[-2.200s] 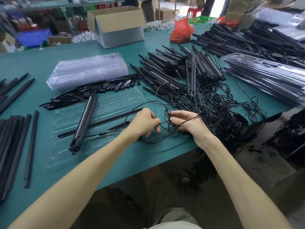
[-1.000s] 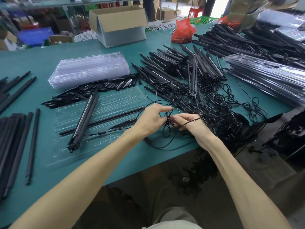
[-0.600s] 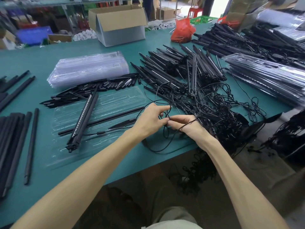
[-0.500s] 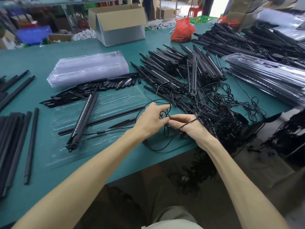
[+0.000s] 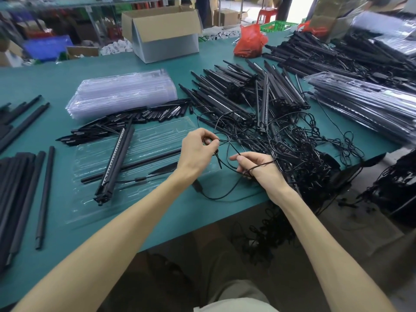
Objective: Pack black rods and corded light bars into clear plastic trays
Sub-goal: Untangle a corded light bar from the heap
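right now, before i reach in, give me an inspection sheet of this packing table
surface: teal table, crowded, bare in patches
job's things: open tray holds one light bar and one rod, crossing; empty trays stacked behind it; filled trays at right; loose rods at left; light bar pile mid-table
clutter: cardboard box and red bag at the far edge
fingers: left hand pinches a thin cord; right hand grips it, a loop across its back
cables: cord tangle beside the right hand, spilling over the near edge
surroundings: blue crate, red stool, green basket beyond the table
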The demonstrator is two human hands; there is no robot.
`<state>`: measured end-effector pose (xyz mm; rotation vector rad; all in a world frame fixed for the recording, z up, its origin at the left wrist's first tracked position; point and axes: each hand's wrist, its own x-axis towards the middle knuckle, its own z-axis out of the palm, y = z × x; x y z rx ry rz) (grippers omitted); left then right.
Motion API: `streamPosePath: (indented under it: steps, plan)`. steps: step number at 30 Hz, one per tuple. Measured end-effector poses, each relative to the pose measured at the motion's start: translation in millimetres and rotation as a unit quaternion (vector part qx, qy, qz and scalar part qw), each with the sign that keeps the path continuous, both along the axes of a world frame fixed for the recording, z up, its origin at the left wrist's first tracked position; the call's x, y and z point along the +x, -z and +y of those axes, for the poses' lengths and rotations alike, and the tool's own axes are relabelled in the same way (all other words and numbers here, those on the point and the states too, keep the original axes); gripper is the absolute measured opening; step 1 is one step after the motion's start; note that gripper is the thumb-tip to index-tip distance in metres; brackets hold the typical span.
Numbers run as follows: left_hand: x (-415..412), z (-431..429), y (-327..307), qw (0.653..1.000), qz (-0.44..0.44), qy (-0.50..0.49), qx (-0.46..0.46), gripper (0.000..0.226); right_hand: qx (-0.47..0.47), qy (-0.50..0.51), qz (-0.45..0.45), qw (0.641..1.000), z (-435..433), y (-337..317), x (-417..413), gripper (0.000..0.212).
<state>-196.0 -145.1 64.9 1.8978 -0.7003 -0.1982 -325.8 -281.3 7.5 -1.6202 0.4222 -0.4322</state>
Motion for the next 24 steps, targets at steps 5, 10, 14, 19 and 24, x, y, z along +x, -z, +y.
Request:
streamPosePath:
  steps: [5,10,14,19,24]
  plan:
    - [3.6,1.6,-3.2,1.000,0.011,0.013,0.015,0.003,0.004,0.000,-0.005,1.000,-0.3,0.4,-0.3,0.017]
    - [9.3,7.9,-8.6,0.996,0.045,0.052,0.057,0.007,0.009,-0.004,0.010,1.000,0.6,0.2,0.6,0.015]
    - [15.3,12.9,-16.9,0.971,0.095,0.151,0.159,0.039,0.007,-0.012,0.023,1.000,2.7,-1.8,1.8,0.017]
    - [26.9,19.6,-27.0,0.953,0.016,0.176,0.246,0.065,0.010,-0.015,0.027,0.999,4.0,-3.6,0.9,0.015]
    - [43.3,45.9,-36.3,0.924,-0.148,0.181,0.303,0.043,0.014,-0.020,0.026,0.999,2.6,-3.6,-0.8,0.014]
